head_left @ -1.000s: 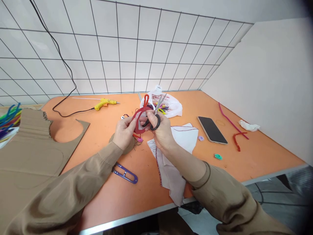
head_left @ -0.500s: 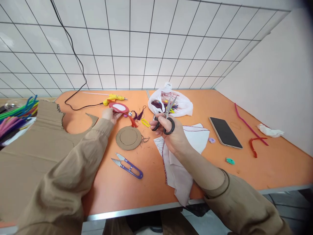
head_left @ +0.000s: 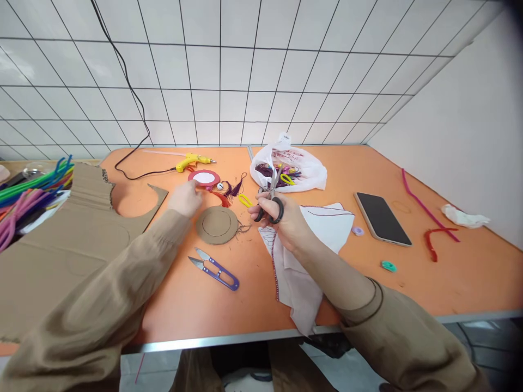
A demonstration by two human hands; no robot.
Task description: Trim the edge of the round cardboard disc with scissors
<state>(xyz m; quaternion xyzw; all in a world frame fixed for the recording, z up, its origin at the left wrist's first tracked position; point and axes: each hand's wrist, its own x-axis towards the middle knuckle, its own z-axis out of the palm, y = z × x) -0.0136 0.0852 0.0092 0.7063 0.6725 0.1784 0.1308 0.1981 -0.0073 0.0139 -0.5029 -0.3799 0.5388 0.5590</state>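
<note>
1. Scissors — held in the right hand, before the bag.
2. Disc is on the table — left hand is beside it, its grip I cannot tell.

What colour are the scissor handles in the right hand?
The scissor handles are black, seen in the head view.

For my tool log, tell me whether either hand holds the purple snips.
No, the purple snips lie on the orange tabletop, apart from both the left hand and the right hand.
</note>
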